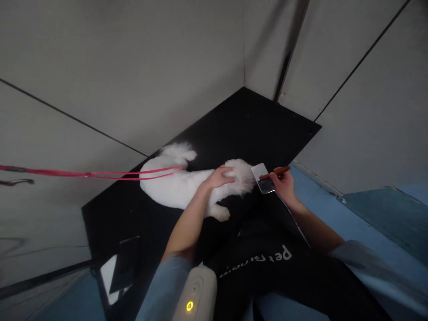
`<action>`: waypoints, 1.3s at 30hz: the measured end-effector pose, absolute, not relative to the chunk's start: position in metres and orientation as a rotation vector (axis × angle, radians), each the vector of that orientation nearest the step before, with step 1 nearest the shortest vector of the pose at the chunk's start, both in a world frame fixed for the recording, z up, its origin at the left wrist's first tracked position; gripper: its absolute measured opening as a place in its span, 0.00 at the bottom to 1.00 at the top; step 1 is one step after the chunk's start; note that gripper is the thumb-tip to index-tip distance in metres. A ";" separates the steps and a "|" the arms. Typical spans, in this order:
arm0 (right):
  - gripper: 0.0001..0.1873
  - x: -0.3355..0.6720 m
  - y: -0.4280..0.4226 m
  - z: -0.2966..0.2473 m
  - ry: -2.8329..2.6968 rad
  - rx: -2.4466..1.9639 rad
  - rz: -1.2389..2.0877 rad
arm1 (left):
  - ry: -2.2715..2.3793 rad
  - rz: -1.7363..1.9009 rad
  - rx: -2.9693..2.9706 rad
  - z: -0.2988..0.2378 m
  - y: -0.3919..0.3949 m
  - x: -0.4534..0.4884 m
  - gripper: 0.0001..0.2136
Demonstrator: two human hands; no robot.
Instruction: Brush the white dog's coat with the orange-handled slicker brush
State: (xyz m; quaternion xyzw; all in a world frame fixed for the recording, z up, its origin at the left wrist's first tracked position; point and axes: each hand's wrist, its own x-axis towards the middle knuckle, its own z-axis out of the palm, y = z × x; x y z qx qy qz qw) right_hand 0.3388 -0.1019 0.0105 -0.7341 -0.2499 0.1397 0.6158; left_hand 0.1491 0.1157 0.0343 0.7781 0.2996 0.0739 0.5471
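Note:
A small white fluffy dog [174,183] stands on a black table [247,129], its head toward the far left. My left hand [219,177] rests on its rump, fingers curled into the fur. My right hand [283,185] grips the brown handle of a slicker brush [264,177], whose flat pad sits right beside the dog's tail end.
A red leash [83,174] runs from the left edge to the dog's neck. Grey walls close in behind and to the left of the table. A dark flat object [125,263] lies at the table's near left corner. A white device with a lit ring [195,298] hangs at my chest. Blue floor lies to the right.

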 end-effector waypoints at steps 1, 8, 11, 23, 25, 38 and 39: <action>0.17 0.340 -0.112 0.010 -0.530 -1.698 0.323 | 0.711 0.160 1.902 0.032 0.113 0.152 0.21; 0.22 0.310 -0.179 0.010 -0.507 -1.583 0.739 | 0.700 0.124 2.124 0.016 0.107 0.181 0.18; 0.31 0.279 -0.168 0.017 -0.970 -1.325 1.274 | 0.699 0.093 2.112 0.018 0.107 0.189 0.22; 0.08 0.254 -0.159 0.044 -1.896 -2.211 1.010 | 0.848 0.106 2.103 0.024 0.114 0.187 0.21; 0.08 0.246 -0.149 0.050 -1.885 -2.166 0.952 | 0.861 0.067 2.137 0.026 0.113 0.194 0.22; 0.15 0.251 -0.101 0.100 -2.217 -2.305 0.888 | 0.822 -0.143 2.083 0.028 0.120 0.193 0.19; 0.15 0.255 -0.098 0.102 -2.209 -2.331 0.869 | 0.824 -0.110 2.007 0.026 0.122 0.190 0.17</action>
